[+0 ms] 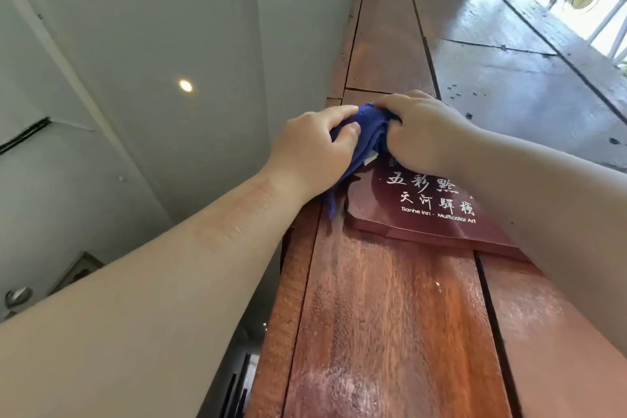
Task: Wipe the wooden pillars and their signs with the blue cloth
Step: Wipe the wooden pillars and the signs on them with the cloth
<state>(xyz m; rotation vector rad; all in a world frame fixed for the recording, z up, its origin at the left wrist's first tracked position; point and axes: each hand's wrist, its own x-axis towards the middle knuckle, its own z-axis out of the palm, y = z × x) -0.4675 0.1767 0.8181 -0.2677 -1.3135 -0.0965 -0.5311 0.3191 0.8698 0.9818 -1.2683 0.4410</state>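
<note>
Head view, both hands' grip bunching blue cloth (364, 132), sign (431, 210) reading "Tianhe Inn"

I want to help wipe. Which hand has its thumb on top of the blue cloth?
The left hand: its thumb shows pressing the blue cloth; the right hand hides its thumb.

Both bare forearms reach up toward the sign (427, 207). The left hand (312, 149) sits at the sign's upper left corner, thumb and fingers pinching. The right hand (424, 129) lies over the sign's top edge, knuckles up, fingers curled in a grip.
</note>
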